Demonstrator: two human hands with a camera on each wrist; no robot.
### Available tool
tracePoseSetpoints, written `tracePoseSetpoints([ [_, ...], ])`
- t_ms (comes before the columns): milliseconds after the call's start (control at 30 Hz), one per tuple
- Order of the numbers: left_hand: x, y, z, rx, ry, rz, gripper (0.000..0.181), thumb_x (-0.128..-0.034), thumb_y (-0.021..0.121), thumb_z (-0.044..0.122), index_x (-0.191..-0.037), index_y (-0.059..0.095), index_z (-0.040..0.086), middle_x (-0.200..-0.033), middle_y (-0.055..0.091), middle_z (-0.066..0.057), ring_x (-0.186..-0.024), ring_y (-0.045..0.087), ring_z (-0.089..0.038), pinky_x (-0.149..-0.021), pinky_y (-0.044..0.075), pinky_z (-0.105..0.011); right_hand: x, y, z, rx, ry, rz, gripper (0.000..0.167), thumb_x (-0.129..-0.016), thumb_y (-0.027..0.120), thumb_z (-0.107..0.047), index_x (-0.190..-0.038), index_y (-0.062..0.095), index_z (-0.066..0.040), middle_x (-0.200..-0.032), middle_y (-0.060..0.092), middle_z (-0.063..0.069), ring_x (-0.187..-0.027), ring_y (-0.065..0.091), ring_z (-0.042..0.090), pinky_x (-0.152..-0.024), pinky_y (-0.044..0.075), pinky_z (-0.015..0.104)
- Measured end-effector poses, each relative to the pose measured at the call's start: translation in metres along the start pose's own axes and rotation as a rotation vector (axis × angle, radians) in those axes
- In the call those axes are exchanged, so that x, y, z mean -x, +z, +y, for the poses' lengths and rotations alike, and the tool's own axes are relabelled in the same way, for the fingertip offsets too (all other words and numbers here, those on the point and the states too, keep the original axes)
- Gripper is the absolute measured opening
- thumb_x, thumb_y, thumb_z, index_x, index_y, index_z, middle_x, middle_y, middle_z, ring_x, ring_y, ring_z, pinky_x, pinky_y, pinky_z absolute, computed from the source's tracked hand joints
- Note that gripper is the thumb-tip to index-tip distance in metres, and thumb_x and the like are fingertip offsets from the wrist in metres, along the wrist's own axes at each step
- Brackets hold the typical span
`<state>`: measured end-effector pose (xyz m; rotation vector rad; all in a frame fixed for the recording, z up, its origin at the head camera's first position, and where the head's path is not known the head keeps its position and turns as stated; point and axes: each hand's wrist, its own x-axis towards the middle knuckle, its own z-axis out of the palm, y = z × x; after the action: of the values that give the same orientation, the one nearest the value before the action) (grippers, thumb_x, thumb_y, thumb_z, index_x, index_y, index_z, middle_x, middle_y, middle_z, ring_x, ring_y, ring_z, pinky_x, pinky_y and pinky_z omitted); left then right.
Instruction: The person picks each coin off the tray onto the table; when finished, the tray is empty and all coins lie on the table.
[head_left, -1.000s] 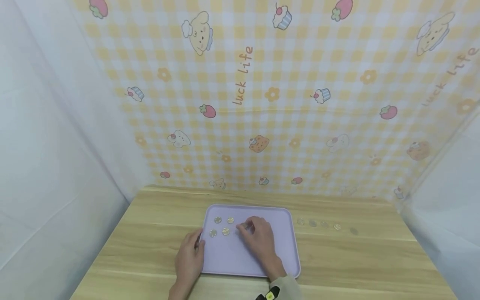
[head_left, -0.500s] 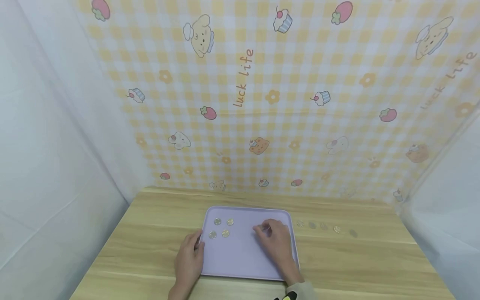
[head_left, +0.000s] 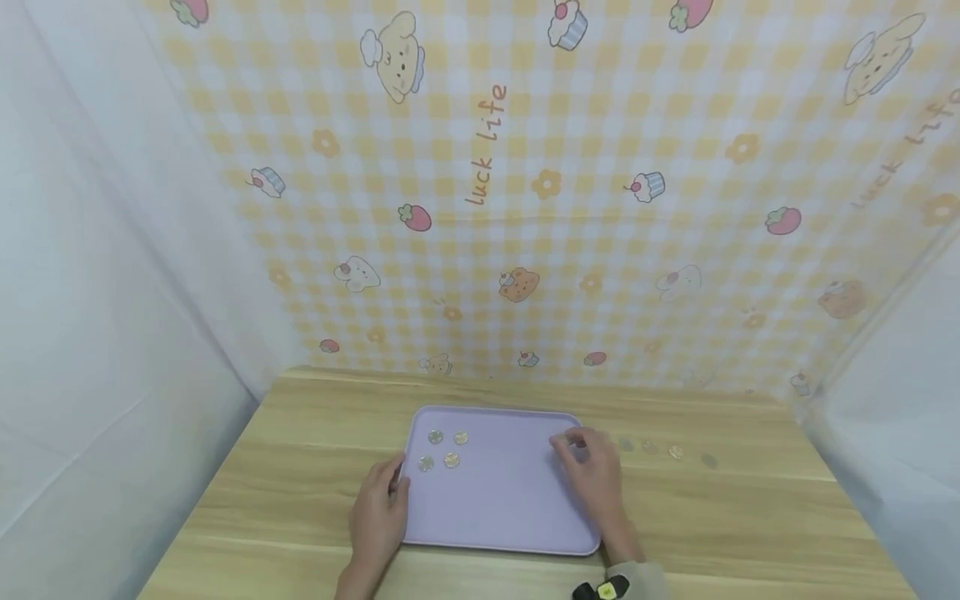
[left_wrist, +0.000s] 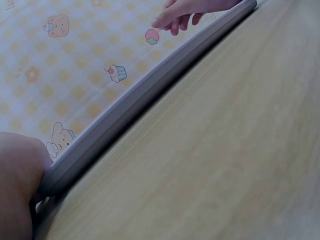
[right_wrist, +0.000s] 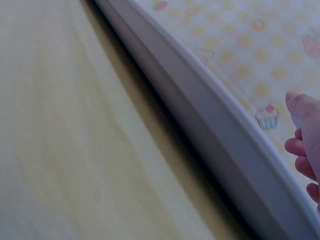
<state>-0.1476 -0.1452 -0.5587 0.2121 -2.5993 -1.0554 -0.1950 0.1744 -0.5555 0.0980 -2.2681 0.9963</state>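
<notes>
A lilac tray (head_left: 495, 508) lies on the wooden table. My left hand (head_left: 378, 512) grips its left edge; part of this hand is at lower left in the left wrist view. Several small shiny coins sit in the tray's far left part, among them a near coin (head_left: 452, 460) and a far coin (head_left: 461, 437). My right hand (head_left: 596, 479) is over the tray's right edge, thumb and fingers drawn together. In the right wrist view a pale sliver of a coin (right_wrist: 296, 121) shows between thumb and fingers; most of it is hidden.
To the right of the tray, several coins lie in a row on the table (head_left: 750, 517), including a brighter coin (head_left: 676, 452). A checked cloth (head_left: 585, 250) with cartoon prints hangs behind. White sheets close off the left and right sides.
My right hand has moved right across the tray to its right edge, fingers still pinched. My left hand stays on the left edge. The coins in the tray have not moved.
</notes>
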Motion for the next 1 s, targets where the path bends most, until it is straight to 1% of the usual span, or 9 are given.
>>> tracePoseSetpoints([
  [100,-0.001,0.0,0.0,0.001,0.001,-0.002,0.038,-0.0912,0.068,0.011,-0.129,0.065,0.007,-0.118,0.068,-0.01,-0.098,0.068,-0.024,-0.079,0.056,-0.045,0.0,-0.008,0.009,-0.031,0.091,-0.014,0.02,-0.079,0.084,-0.018,-0.093,0.072,-0.011,-0.085,0.07,0.001,-0.083,0.06,0.015,-0.076,0.046,0.027],
  [167,-0.001,0.001,0.001,0.005,0.0,-0.004,0.038,-0.0912,0.068,0.01,-0.129,0.065,0.007,-0.12,0.068,-0.011,-0.099,0.068,-0.024,-0.08,0.056,-0.045,0.002,-0.013,0.014,-0.042,0.129,-0.023,0.02,-0.081,0.083,-0.019,-0.096,0.072,-0.011,-0.088,0.069,0.002,-0.085,0.058,0.015,-0.078,0.045,0.024],
  [233,-0.001,0.001,0.001,0.006,-0.001,-0.008,0.038,-0.0912,0.068,0.01,-0.129,0.065,0.007,-0.121,0.068,-0.011,-0.099,0.068,-0.024,-0.08,0.056,-0.045,0.003,-0.018,0.019,-0.043,0.148,-0.028,0.021,-0.082,0.082,-0.019,-0.098,0.071,-0.011,-0.09,0.068,0.002,-0.087,0.057,0.015,-0.078,0.043,0.02],
  [333,0.0,0.002,0.002,0.005,-0.005,-0.015,0.038,-0.0917,0.068,0.011,-0.129,0.064,0.007,-0.12,0.067,-0.01,-0.099,0.067,-0.024,-0.08,0.056,-0.044,0.005,-0.022,0.025,-0.017,0.155,-0.03,0.022,-0.083,0.082,-0.021,-0.099,0.071,-0.01,-0.092,0.067,0.003,-0.087,0.057,0.014,-0.078,0.042,0.018],
  [533,0.002,0.001,0.002,-0.001,-0.016,-0.02,0.038,-0.0924,0.067,0.011,-0.13,0.064,0.007,-0.12,0.067,-0.01,-0.099,0.067,-0.023,-0.08,0.055,-0.044,0.009,-0.027,0.031,0.044,0.14,-0.064,0.022,-0.084,0.081,-0.021,-0.1,0.072,-0.009,-0.092,0.067,0.002,-0.086,0.055,0.012,-0.076,0.047,0.023],
  [733,0.003,0.0,0.001,-0.005,-0.002,-0.003,0.037,-0.0913,0.067,0.01,-0.128,0.065,0.006,-0.119,0.068,-0.011,-0.098,0.067,-0.024,-0.079,0.055,-0.044,0.009,-0.03,0.033,0.074,0.145,-0.082,0.022,-0.083,0.081,-0.02,-0.099,0.072,-0.008,-0.088,0.066,0.003,-0.083,0.054,0.012,-0.074,0.048,0.029],
  [900,0.002,-0.001,0.002,-0.005,0.0,0.006,0.037,-0.0912,0.068,0.011,-0.128,0.066,0.007,-0.117,0.068,-0.009,-0.095,0.067,-0.022,-0.076,0.054,-0.042,0.01,-0.033,0.034,0.124,0.146,-0.113,0.024,-0.085,0.08,-0.023,-0.1,0.073,-0.006,-0.09,0.068,0.006,-0.085,0.058,0.018,-0.075,0.051,0.037],
  [967,0.002,0.0,0.002,-0.002,0.008,0.016,0.037,-0.0907,0.069,0.011,-0.127,0.066,0.007,-0.116,0.069,-0.009,-0.095,0.067,-0.022,-0.075,0.054,-0.042,0.01,-0.035,0.036,0.145,0.162,-0.133,0.023,-0.085,0.079,-0.024,-0.099,0.073,-0.007,-0.091,0.069,0.006,-0.085,0.061,0.021,-0.077,0.053,0.042],
  [1000,0.002,-0.001,0.002,-0.002,0.01,0.02,0.037,-0.0905,0.069,0.01,-0.127,0.066,0.007,-0.116,0.069,-0.009,-0.094,0.067,-0.022,-0.075,0.054,-0.042,0.01,-0.035,0.037,0.158,0.173,-0.146,0.023,-0.086,0.079,-0.026,-0.099,0.073,-0.007,-0.092,0.069,0.007,-0.087,0.063,0.024,-0.08,0.053,0.044],
])
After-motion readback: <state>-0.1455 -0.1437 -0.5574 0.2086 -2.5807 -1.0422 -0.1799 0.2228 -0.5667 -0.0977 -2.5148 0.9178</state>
